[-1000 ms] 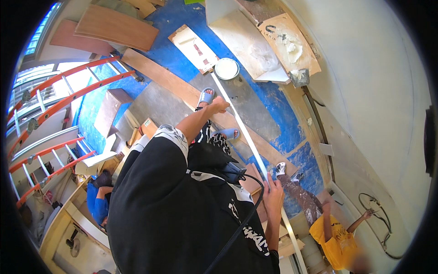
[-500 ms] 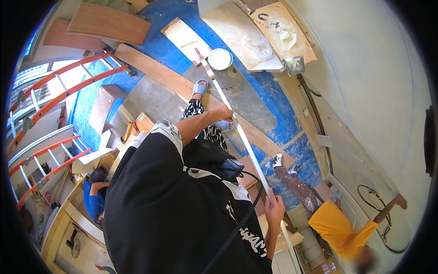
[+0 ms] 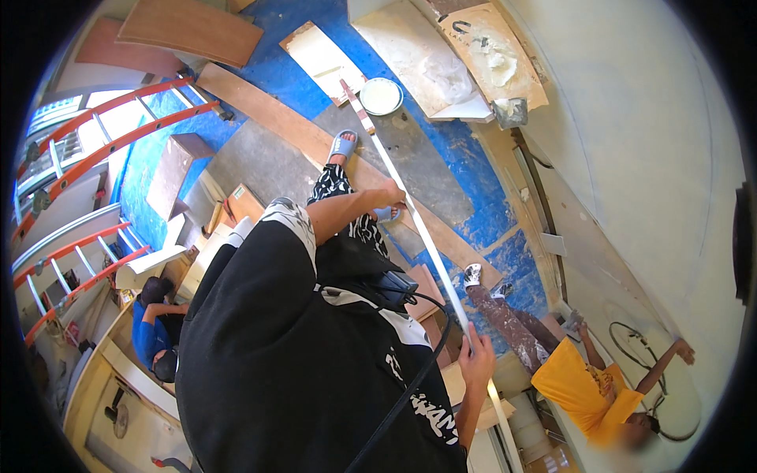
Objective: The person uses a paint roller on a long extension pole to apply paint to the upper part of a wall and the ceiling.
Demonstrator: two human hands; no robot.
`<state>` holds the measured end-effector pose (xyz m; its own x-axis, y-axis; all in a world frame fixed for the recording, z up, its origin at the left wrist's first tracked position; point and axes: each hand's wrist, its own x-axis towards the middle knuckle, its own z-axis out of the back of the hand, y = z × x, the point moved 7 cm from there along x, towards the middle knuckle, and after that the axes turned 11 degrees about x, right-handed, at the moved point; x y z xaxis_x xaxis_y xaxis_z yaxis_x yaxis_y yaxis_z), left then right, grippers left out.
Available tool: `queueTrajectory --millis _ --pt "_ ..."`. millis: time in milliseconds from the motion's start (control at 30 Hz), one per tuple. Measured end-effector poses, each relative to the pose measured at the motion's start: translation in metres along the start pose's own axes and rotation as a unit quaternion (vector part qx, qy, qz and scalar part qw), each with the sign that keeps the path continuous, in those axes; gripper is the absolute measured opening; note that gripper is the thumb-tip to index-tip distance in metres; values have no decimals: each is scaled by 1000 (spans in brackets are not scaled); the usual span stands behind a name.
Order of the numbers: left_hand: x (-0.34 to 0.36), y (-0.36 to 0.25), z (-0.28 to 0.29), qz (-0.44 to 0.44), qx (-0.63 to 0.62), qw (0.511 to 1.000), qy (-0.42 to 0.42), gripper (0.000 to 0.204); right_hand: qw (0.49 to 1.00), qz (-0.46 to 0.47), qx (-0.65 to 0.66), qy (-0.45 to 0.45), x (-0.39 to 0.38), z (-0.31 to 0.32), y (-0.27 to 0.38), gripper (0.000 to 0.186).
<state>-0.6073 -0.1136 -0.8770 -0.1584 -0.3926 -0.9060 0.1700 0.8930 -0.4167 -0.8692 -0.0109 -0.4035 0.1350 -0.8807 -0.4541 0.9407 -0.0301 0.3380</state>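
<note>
A long white pole (image 3: 426, 238) slants across the view in both my hands. My left hand (image 3: 392, 194) is closed around its upper middle. Lower down, my right hand (image 3: 476, 360) grips the same pole, fingers wrapped round it. The pole's far end is a brown-and-white banded piece with a reddish tip (image 3: 347, 90); whether it is a brush I cannot tell. That tip lies over the edge of a white-smeared board (image 3: 319, 59), beside a round tub of white material (image 3: 381, 96). A black cable (image 3: 418, 370) runs across my dark shirt.
Orange ladders (image 3: 118, 146) stand at left. A long plank (image 3: 272, 118) crosses the blue-covered floor. A co-worker in a yellow shirt (image 3: 587, 390) is by the right wall; another in blue (image 3: 150, 335) bends at lower left. A putty-covered board (image 3: 493, 59) lies at far right.
The pole has shifted only slightly, still in both hands. The co-worker in yellow has moved, showing a second hand near the wall. The co-worker in blue has changed posture, head now lower.
</note>
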Motion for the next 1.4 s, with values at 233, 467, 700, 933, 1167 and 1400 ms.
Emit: queueTrajectory --millis 233,467,700,933,1167,1400 --pt "-37 -61 106 -6 9 986 -166 34 998 33 44 6 76 -18 40 36" --pt "-63 -89 133 1 24 981 -192 31 995 74 67 -2 103 -27 50 34" --pt "-13 -58 107 -15 78 981 -178 28 997 45 61 10 97 -37 53 36" --pt "-78 -66 39 62 55 996 -31 17 998 21 52 10 38 -16 5 36" --pt "-3 -30 28 -113 221 969 -9 24 999 31 29 -5 31 -14 3 37" --pt "-51 -108 119 -86 377 908 -164 24 997 71 33 -6 102 -43 59 35"
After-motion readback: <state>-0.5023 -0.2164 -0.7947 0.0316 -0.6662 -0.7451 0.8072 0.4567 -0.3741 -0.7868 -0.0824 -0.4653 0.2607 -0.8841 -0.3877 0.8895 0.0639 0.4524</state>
